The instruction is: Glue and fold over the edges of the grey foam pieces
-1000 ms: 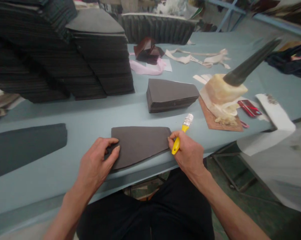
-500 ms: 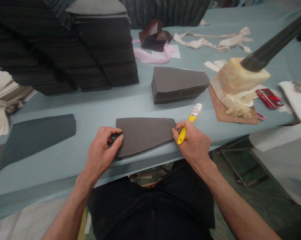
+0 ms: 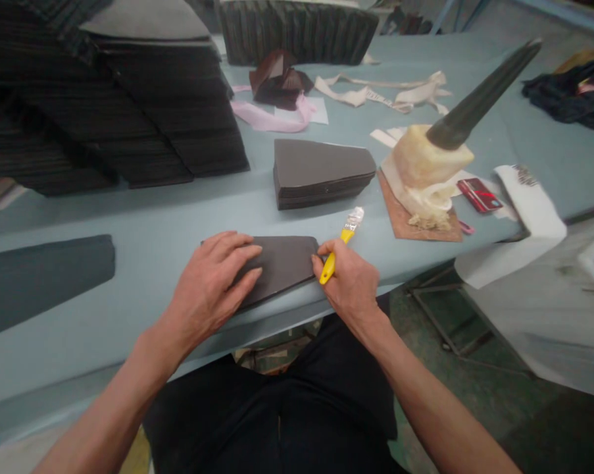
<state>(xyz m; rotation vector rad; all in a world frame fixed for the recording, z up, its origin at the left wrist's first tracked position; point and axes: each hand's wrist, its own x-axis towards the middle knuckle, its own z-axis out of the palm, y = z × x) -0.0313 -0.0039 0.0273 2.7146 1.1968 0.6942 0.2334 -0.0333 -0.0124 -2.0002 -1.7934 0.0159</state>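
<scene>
Left hand point(image 3: 212, 284) presses sheet point(image 3: 287, 262) at table point(image 3: 153, 263) edge | right hand point(image 3: 350, 288) grips brush point(image 3: 341, 243)

A single view, taken from the person's head, faces forward and down across the near edge of the worktop point(image 3: 153, 217). It sits close above the left grip point(image 3: 212, 283) and right grip point(image 3: 348, 283), with both forearms entering from the bottom. Far left it reaches the stacks point(image 3: 129, 112), and at near right the floor point(image 3: 514, 408).

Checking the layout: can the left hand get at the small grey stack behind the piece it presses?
Probably yes: only bare table lies between the left hand and the grey stack beyond the flat piece.
</scene>
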